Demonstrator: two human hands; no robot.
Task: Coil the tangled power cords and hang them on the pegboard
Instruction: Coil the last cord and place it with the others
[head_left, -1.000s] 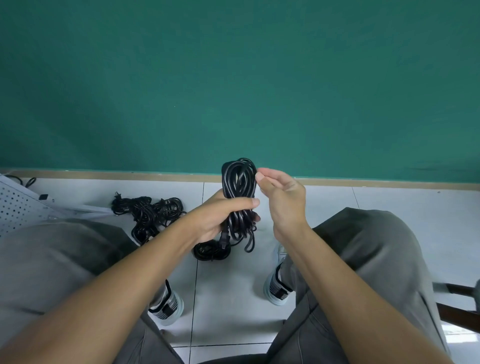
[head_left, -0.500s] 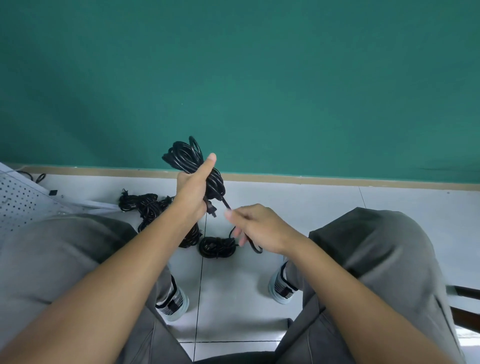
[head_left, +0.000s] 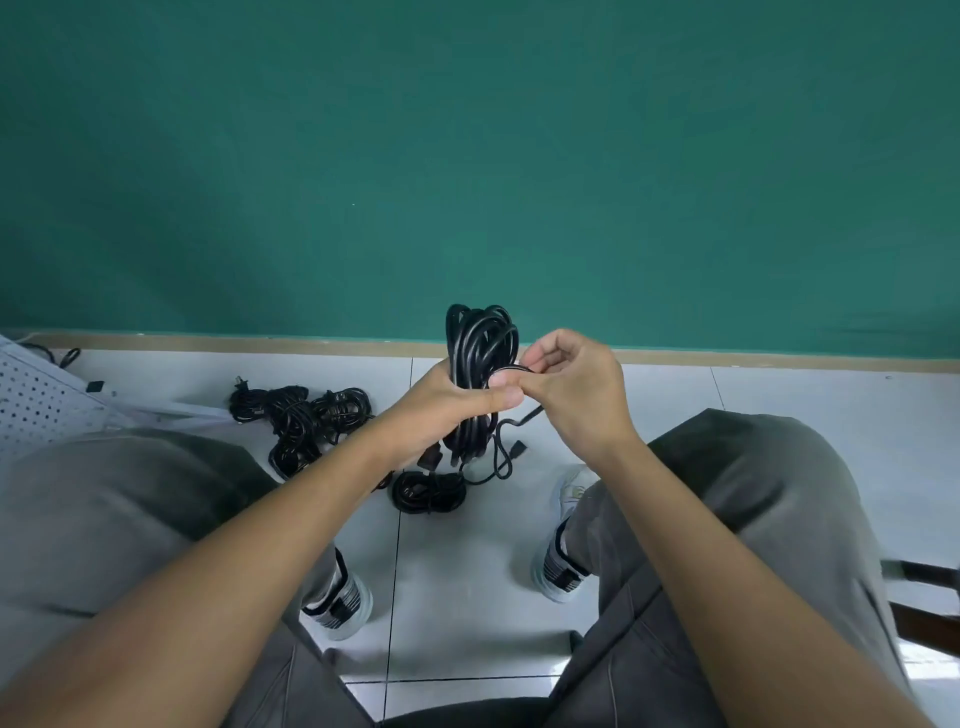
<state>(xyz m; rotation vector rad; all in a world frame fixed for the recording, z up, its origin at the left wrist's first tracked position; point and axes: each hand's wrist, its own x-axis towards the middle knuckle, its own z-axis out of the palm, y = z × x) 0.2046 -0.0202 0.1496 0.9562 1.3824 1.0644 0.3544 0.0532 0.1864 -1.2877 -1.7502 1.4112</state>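
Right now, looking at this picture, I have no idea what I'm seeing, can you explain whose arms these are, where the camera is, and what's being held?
The camera sits on a seated person's head, looking down past their knees, so the arms are their own. The left hand grips a coiled black power cord upright. The right hand pinches a loose strand of it, apparently wrapping it around the bundle. On the white tiled floor lie more black cords, bundled and piled together. A white pegboard leans at the far left, below a green wall.
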